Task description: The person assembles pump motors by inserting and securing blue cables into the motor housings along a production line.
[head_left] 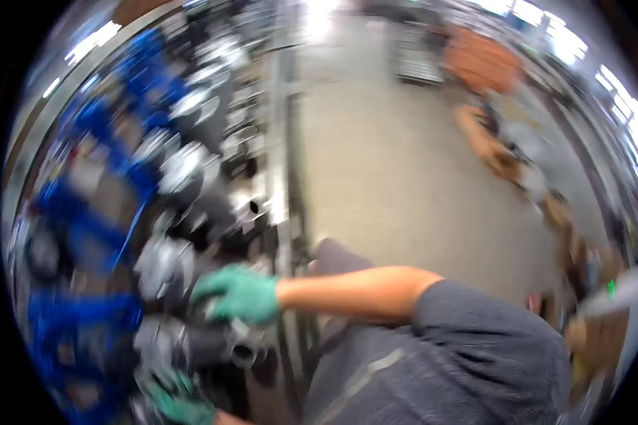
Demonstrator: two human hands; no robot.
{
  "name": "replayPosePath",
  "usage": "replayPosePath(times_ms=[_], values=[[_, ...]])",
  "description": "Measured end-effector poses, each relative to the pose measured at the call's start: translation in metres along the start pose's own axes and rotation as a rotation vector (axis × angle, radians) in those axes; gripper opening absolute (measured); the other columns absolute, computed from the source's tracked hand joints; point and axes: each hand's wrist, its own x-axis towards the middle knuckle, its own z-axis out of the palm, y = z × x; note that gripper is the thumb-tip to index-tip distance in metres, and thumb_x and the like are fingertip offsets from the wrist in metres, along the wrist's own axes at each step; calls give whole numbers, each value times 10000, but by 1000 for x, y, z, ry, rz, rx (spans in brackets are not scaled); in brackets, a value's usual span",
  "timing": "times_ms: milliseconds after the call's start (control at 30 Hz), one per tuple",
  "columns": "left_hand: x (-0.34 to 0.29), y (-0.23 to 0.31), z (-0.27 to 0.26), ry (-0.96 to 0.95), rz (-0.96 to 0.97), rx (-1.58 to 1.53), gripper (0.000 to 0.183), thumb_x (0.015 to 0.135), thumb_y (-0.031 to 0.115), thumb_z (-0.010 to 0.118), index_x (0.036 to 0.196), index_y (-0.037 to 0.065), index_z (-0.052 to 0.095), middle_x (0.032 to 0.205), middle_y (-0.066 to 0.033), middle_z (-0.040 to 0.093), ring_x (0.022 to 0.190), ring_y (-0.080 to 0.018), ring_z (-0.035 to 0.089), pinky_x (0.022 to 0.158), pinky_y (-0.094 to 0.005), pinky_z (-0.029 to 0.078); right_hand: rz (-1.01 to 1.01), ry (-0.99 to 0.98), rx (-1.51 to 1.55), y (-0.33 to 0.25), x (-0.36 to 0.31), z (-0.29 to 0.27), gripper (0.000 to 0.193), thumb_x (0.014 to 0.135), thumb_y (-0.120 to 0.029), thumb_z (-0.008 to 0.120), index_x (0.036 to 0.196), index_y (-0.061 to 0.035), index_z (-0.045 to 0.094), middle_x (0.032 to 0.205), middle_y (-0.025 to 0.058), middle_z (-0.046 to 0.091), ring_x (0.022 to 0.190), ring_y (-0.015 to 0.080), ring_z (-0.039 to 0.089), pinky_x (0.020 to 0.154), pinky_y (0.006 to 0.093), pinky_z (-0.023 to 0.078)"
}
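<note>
Nearest, lower left: green-gloved left hand point(176, 398), fingers apart beside a silver-grey metal unit point(161, 341); whether they grip is lost in blur. The unit sits between both hands, an open-ended pipe point(244, 353) on its right side.

Just beyond: green-gloved right hand point(241, 294) reaches across from the right, fingers part-curled over the line of metal; cannot tell if it grasps or only touches. Blue frames point(85, 319) alongside, to the left.

Farther: more metal units point(184, 166) run up beside a pale rail point(278, 177), no hand on them.

Progress, my reading: work looks under way at the near end; the units beyond appear similar, so no finished step can be told from a pending one. How much remains: unclear.
</note>
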Motion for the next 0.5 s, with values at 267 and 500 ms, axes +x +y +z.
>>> replayPosePath(times_ms=[267,500], values=[[88,61,27,37,206,-290,177,1066,287,543,1053,119,598,734,14,505,523,-68,385,449,-224,314,185,74,406,15,110,11,250,997,-154,649,1202,-15,685,1061,58,740,971,136,676,864,291,543],[98,20,27,-52,87,-124,189,1063,246,558,1065,65,614,701,-5,577,469,-51,437,415,-203,344,144,-66,172,15,126,84,238,960,-193,697,1109,-8,677,1001,155,696,905,260,653,812,382,502]])
